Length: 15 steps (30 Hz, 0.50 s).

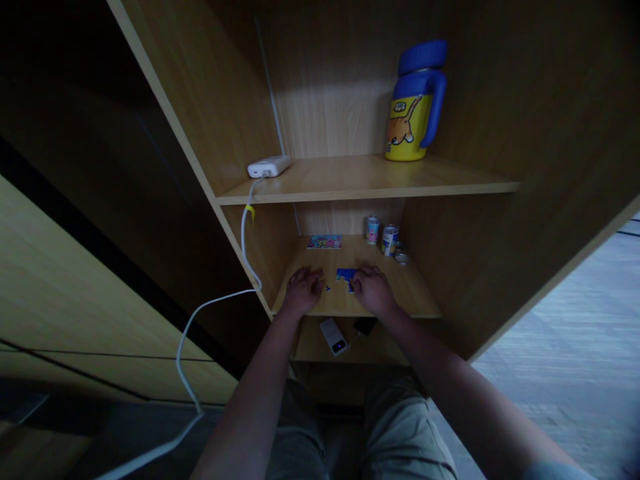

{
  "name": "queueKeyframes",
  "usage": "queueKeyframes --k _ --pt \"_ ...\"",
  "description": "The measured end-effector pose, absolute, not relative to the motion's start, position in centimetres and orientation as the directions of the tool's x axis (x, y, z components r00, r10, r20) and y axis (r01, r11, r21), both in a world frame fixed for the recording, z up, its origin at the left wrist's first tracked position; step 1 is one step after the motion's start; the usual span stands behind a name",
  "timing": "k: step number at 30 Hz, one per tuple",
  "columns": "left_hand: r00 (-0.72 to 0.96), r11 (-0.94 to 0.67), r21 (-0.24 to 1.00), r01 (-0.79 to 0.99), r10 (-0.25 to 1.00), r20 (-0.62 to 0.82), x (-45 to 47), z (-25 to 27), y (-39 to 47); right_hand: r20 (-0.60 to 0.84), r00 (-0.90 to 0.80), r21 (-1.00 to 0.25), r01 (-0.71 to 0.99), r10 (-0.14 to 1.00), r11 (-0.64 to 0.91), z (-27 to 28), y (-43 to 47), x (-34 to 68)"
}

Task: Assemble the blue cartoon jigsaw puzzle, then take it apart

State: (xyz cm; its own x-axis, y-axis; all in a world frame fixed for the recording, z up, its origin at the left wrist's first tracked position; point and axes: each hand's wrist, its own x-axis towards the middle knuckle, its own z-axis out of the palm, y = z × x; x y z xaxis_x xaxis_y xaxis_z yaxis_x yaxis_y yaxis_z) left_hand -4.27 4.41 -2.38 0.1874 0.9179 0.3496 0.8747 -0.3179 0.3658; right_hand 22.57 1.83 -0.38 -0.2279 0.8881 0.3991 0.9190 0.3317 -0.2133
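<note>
A partly joined blue jigsaw puzzle point(345, 273) lies on the middle shelf board between my hands. My right hand point(373, 290) is at its right edge, with curled fingers touching the puzzle and covering part of it. To the left, my left hand point(304, 291) rests low over the board, fingers bent inward. Small pieces show by its fingertips, but what it pinches, if anything, is too small to make out. One loose puzzle piece point(328, 288) lies between the left hand and the joined part. Behind them is a flat colourful printed picture point(325, 242).
Two small cans point(373, 229) and a round metal lid point(401, 257) are at the back right. The shelf above point(340, 180) holds a blue-and-yellow jug point(409, 127) and a white charger point(269, 167), its cable hanging left. A power bank point(334, 337) lies below.
</note>
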Motion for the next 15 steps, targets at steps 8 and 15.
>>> queueKeyframes --k 8,15 --pt "0.172 -0.368 0.42 0.83 0.884 0.434 -4.6 -2.4 5.9 0.389 -0.222 -0.21 0.924 0.894 0.321 -0.1 1.8 22.5" --pt "0.248 -0.458 0.473 0.753 0.862 0.441 -4.8 -1.9 7.1 0.378 -0.218 -0.209 0.927 0.9 0.312 0.2 1.7 22.4"
